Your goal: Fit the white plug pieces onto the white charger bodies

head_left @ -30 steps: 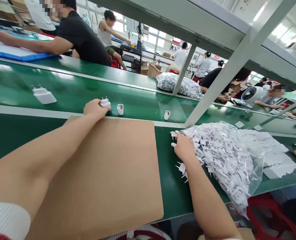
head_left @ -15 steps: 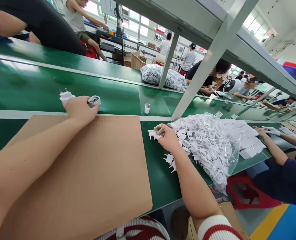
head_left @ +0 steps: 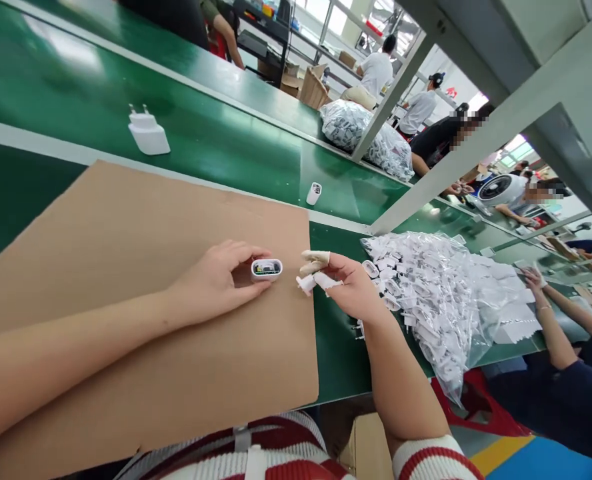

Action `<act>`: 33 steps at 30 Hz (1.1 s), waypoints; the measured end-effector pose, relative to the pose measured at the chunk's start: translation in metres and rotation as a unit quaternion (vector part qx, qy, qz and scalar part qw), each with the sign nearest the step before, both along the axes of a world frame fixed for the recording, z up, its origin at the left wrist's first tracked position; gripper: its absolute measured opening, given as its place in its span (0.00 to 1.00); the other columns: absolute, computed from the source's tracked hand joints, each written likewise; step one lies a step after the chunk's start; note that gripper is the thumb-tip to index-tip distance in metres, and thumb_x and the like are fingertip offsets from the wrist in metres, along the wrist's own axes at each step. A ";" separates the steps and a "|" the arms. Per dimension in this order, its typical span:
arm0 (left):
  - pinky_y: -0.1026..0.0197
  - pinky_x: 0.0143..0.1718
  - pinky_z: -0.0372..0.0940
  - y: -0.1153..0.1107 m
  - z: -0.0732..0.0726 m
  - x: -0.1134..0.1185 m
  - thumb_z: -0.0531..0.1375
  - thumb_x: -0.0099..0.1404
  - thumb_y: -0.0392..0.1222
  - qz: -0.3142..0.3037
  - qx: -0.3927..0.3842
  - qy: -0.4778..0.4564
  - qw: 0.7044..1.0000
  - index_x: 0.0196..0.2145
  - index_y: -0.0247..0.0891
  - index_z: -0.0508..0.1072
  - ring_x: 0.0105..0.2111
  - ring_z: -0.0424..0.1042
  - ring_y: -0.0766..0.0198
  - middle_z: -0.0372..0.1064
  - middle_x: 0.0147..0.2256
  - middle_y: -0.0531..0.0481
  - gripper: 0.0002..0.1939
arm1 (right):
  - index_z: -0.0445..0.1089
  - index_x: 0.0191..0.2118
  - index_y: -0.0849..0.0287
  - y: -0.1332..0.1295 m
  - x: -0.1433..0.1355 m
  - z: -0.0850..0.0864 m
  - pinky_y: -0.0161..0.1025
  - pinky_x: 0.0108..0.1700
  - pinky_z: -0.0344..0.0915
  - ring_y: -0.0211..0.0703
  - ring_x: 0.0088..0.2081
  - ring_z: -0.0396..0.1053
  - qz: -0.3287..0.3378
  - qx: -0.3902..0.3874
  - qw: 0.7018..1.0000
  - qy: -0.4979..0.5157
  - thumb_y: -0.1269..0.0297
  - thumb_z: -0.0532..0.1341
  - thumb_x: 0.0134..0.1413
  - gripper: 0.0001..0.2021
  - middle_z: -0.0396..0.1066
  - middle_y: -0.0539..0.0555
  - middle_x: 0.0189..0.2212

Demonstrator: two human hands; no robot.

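Note:
Over the cardboard sheet (head_left: 141, 267), my left hand (head_left: 221, 277) grips a white charger housing (head_left: 267, 270) between thumb and fingers. Its oval end faces me, uncovered, with circuit parts showing inside. Just to the right, my right hand (head_left: 343, 283) wears pale finger cots and pinches a small white plug cap (head_left: 306, 285) by the sheet's edge. A narrow gap separates the two pieces. On the green belt at the upper left lies a white charger with two pins (head_left: 149, 133). Another white housing (head_left: 314, 193) rests on the belt beyond the sheet.
A clear bag of white plug caps (head_left: 426, 293) spills out to the right of my right hand. A metal post (head_left: 426, 153) slants up behind it. Another filled bag (head_left: 351, 127) lies across the belt. A co-worker's hands (head_left: 533, 277) are at the far right.
My left hand has let go of the pinned charger on the belt and come back right and nearer with the open housing. My right hand keeps its plug cap, now close to the housing.

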State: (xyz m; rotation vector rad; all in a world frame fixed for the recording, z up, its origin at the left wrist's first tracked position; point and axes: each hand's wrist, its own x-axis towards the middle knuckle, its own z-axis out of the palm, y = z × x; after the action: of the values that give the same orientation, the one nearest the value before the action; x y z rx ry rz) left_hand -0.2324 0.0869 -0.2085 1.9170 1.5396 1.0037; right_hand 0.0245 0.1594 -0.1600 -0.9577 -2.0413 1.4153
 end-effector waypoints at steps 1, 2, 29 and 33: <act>0.47 0.54 0.64 0.002 -0.002 -0.002 0.63 0.67 0.59 -0.004 0.004 -0.002 1.000 0.50 0.45 0.77 0.50 0.72 0.47 0.78 0.49 0.47 0.21 | 0.75 0.59 0.54 -0.002 -0.001 -0.002 0.47 0.50 0.73 0.44 0.44 0.75 -0.009 0.029 0.999 -0.034 0.68 0.60 0.58 0.23 0.79 0.55 0.46; 0.47 0.54 0.63 0.003 -0.003 -0.003 0.63 0.66 0.59 -0.007 0.012 -0.003 1.000 0.49 0.44 0.78 0.50 0.72 0.47 0.78 0.48 0.47 0.21 | 0.76 0.58 0.54 -0.004 -0.003 -0.002 0.46 0.49 0.73 0.43 0.43 0.74 -0.015 0.070 0.995 -0.074 0.69 0.60 0.58 0.22 0.78 0.55 0.45; 0.51 0.48 0.66 0.004 -0.002 -0.006 0.63 0.66 0.56 -0.036 0.032 -0.026 0.998 0.43 0.44 0.81 0.43 0.74 0.52 0.80 0.41 0.49 0.16 | 0.72 0.49 0.51 -0.007 -0.014 0.005 0.47 0.50 0.76 0.43 0.41 0.75 -0.093 -0.058 0.992 0.064 0.59 0.79 0.39 0.29 0.76 0.52 0.45; 0.52 0.48 0.66 0.004 -0.002 -0.006 0.63 0.67 0.56 -0.039 0.035 -0.037 0.998 0.42 0.44 0.81 0.42 0.74 0.52 0.80 0.40 0.49 0.16 | 0.76 0.46 0.50 -0.009 -0.018 0.007 0.46 0.47 0.76 0.42 0.37 0.74 -0.096 -0.101 0.987 0.075 0.60 0.81 0.34 0.29 0.75 0.49 0.35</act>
State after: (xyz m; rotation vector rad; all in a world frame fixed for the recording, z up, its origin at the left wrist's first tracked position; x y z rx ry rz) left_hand -0.2382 0.0908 -0.2104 1.9496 1.3950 1.0946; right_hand 0.0063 0.1501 -0.1533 -1.0645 -1.6722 1.5592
